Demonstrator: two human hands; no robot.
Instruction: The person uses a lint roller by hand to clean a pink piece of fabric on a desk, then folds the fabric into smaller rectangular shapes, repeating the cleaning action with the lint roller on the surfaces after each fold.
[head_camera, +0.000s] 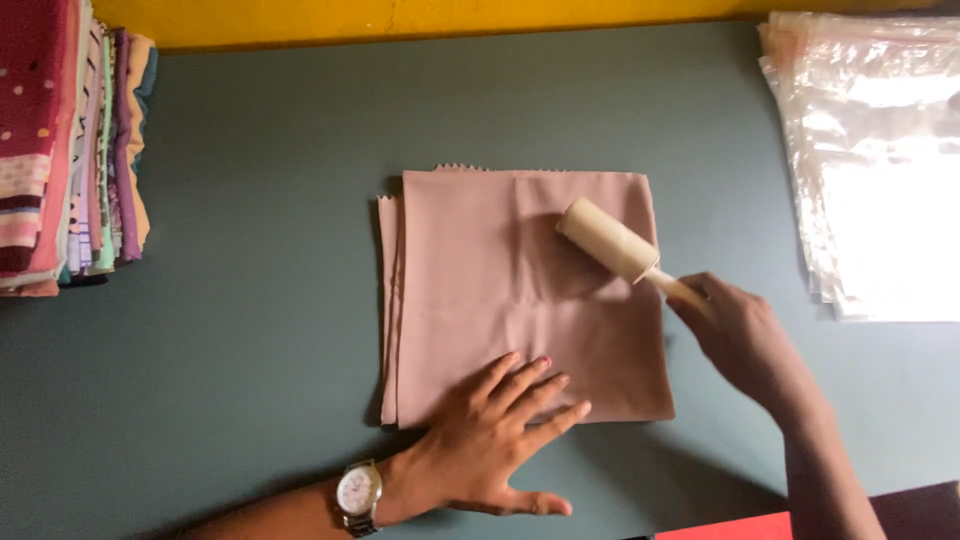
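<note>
On the grey surface (250, 330), left hand (490, 445), fingers spread, pins the folded cloth (480, 290); right hand (740, 335), fingers wrapped round the lint roller (608, 243), should roll steadily outward.

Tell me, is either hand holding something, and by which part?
The right hand holds a lint roller by its handle, the roll resting on the folded cloth. The left hand grips nothing; it lies flat on the cloth's near edge.
</note>
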